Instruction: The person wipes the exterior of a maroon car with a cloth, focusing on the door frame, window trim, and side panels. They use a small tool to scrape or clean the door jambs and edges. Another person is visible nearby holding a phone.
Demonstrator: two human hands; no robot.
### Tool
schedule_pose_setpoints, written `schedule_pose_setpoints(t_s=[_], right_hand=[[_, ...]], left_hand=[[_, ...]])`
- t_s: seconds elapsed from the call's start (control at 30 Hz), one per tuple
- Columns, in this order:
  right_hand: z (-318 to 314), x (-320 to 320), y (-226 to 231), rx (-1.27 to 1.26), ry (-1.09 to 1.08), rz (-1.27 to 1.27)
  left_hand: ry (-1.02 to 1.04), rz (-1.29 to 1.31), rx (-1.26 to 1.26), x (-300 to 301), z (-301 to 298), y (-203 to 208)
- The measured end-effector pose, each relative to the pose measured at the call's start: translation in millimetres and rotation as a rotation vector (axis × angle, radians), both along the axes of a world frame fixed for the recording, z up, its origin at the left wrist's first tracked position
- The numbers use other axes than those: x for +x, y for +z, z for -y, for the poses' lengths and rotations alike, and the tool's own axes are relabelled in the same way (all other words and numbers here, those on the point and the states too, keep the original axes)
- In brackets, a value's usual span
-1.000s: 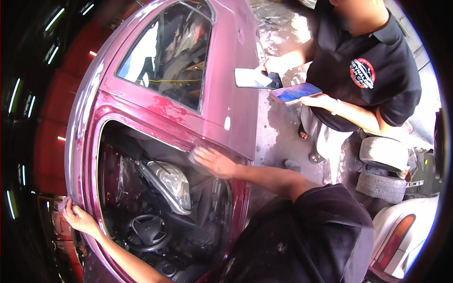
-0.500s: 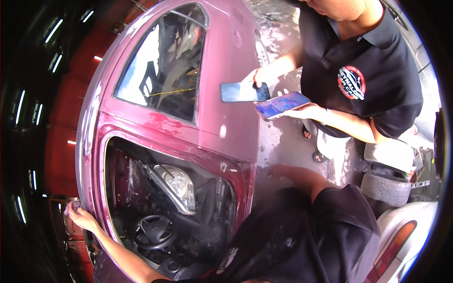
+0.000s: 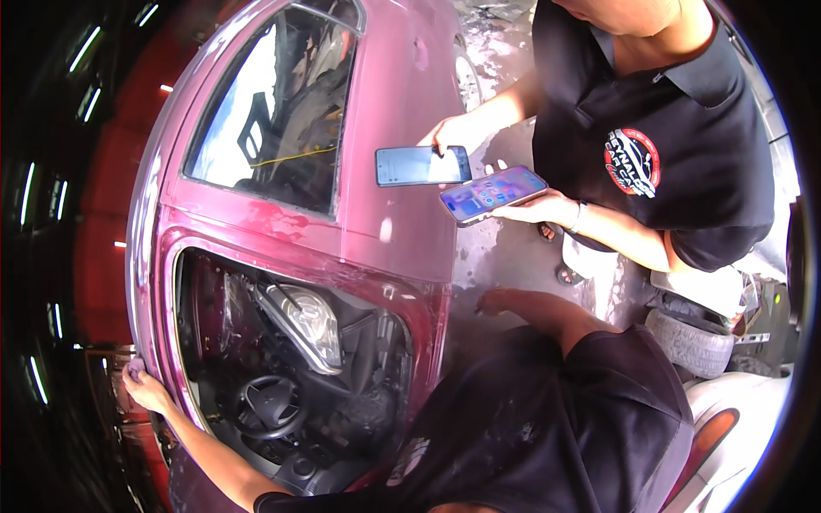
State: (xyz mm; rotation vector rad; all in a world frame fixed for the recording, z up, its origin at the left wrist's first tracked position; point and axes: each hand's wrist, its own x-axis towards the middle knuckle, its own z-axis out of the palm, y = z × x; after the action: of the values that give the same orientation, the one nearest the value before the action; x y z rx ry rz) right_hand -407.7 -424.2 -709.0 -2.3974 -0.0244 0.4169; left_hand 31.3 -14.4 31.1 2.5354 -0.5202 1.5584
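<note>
My left hand (image 3: 149, 393) reaches out to the roof edge of a dull purple car body (image 3: 389, 248). Its fingers are closed on a small, crumpled purple cloth (image 3: 137, 366). My right hand (image 3: 493, 301) hangs low beside the car's door side, in shadow. Its fingers are too dim and foreshortened to make out. Across from me a person in a black polo shirt has a dark phone (image 3: 419, 166) in one hand (image 3: 457, 135) and a second phone with a lit purple screen (image 3: 494, 195) in the other hand (image 3: 539, 208).
Through the open door frame show a steering wheel (image 3: 272, 405) and a loose headlight unit (image 3: 306, 325). Behind it is a rear side window (image 3: 278, 111). A worn tyre (image 3: 691, 342) and a white car with a red tail light (image 3: 710, 440) stand at right.
The whole view has shifted, so the car and both phones sit further left. My left hand and the cloth now overlap the roof edge more closely. The other person still holds both phones.
</note>
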Motion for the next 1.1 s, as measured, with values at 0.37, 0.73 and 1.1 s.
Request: schedule_pose_setpoints(t_s=[0.37, 0.73, 1.1], right_hand=[[-5.6, -4.6, -20.1, -0.015, 0.149, -0.006], [-20.9, -2.9, -49.6, 0.07, 0.092, 0.069], [-14.9, -0.4, -57.0, 0.06, 0.103, 0.042]], left_hand=[[0.035, 0.039, 0.005, 1.2, -2.1, -0.2], [0.004, 0.008, -0.006, -0.8, 0.0, 0.4], [0.031, 0.026, 0.002, 2.0, 0.2, -0.2]])
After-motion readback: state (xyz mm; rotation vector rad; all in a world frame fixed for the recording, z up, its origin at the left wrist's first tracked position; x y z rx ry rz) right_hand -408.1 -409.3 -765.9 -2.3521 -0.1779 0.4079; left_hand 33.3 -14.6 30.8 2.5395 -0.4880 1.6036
